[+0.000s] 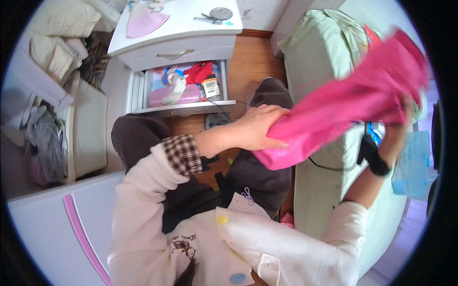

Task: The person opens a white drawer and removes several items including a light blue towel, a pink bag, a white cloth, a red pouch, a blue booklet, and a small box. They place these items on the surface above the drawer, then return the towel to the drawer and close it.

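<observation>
A bright pink piece of thin fabric [343,103], perhaps a bag, stretches between my hands, raised in front of the green-covered bed. My left hand [263,125] grips its near left end, with the thumb below the cloth. At the other end, my right hand [402,114] is blurred and partly hidden by the fabric, but appears to hold it. A black band [375,162] is around my right wrist. Before my knees is a pulled-out drawer [200,104] with a pink case [193,93], a red cloth [198,73] and a small labelled box [211,88] inside.
The white cabinet top [189,21] bears a pale pink cloth [146,21] and a round grey object [221,13]. To the right stands the bed [315,200], where a black cable [327,168] lies. An open bin [89,132] and grey plastic bag [46,143] are left.
</observation>
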Demonstrator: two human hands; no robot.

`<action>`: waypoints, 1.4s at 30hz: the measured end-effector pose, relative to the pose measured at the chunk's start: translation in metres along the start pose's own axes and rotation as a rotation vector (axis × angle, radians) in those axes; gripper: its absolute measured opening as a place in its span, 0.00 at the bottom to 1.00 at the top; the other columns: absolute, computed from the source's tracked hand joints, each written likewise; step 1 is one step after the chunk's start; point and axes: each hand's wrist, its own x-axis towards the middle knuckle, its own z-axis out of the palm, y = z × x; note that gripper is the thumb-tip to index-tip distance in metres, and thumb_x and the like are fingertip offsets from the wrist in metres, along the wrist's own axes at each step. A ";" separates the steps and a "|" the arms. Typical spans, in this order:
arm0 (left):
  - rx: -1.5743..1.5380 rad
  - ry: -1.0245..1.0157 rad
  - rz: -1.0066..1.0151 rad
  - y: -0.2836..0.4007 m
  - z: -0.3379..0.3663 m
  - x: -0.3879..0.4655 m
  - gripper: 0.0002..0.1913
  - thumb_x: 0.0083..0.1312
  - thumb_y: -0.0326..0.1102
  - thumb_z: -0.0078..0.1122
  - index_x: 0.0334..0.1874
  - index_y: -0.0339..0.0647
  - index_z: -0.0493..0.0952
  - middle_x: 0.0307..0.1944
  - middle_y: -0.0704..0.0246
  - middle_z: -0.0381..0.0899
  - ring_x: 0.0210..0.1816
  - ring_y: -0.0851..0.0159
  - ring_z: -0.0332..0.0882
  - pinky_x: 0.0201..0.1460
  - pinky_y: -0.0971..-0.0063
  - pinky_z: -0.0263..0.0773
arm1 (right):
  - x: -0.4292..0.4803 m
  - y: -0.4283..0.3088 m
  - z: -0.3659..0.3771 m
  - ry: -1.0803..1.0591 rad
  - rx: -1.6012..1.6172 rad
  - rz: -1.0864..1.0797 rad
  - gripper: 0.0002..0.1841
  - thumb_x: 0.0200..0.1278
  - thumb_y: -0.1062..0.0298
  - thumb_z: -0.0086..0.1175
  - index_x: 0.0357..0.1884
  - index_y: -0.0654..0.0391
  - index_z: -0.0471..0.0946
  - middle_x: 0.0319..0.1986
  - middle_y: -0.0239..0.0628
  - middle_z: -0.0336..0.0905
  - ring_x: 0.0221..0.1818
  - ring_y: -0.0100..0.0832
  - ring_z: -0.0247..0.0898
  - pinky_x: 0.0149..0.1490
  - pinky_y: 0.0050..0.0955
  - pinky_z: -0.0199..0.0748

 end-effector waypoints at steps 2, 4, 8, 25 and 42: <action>-0.178 0.209 0.119 -0.019 0.016 -0.008 0.32 0.54 0.42 0.65 0.58 0.37 0.64 0.55 0.59 0.67 0.51 0.56 0.70 0.57 0.66 0.64 | -0.016 -0.046 -0.067 0.208 -0.040 -0.120 0.25 0.60 0.62 0.54 0.57 0.63 0.65 0.53 0.41 0.70 0.52 0.34 0.68 0.56 0.30 0.66; -0.337 0.137 -0.116 -0.043 0.016 -0.018 0.24 0.56 0.38 0.64 0.53 0.37 0.69 0.47 0.62 0.73 0.47 0.63 0.73 0.52 0.71 0.68 | -0.037 -0.090 -0.137 0.280 -0.120 -0.217 0.25 0.60 0.62 0.54 0.57 0.63 0.65 0.53 0.41 0.70 0.52 0.35 0.68 0.56 0.31 0.66; -0.247 -0.055 -0.465 -0.120 -0.012 -0.039 0.14 0.58 0.35 0.62 0.44 0.38 0.74 0.33 0.67 0.80 0.34 0.70 0.77 0.38 0.77 0.72 | -0.093 -0.137 -0.251 0.649 -0.359 -0.318 0.25 0.58 0.62 0.55 0.56 0.63 0.66 0.52 0.42 0.70 0.52 0.37 0.68 0.55 0.34 0.67; 0.474 0.062 -1.060 -0.323 -0.101 -0.128 0.23 0.49 0.43 0.67 0.44 0.34 0.76 0.38 0.60 0.81 0.40 0.58 0.80 0.43 0.66 0.74 | -0.015 0.174 0.065 0.200 -1.003 -0.436 0.13 0.57 0.81 0.50 0.46 0.65 0.71 0.41 0.41 0.75 0.41 0.29 0.72 0.45 0.27 0.74; -1.089 0.383 -0.600 -0.161 -0.141 -0.088 0.18 0.63 0.30 0.53 0.56 0.39 0.67 0.31 0.71 0.77 0.20 0.77 0.71 0.20 0.88 0.67 | -0.029 0.363 0.317 -0.876 -0.417 0.707 0.15 0.61 0.65 0.57 0.47 0.60 0.73 0.22 0.26 0.72 0.20 0.14 0.63 0.24 0.14 0.62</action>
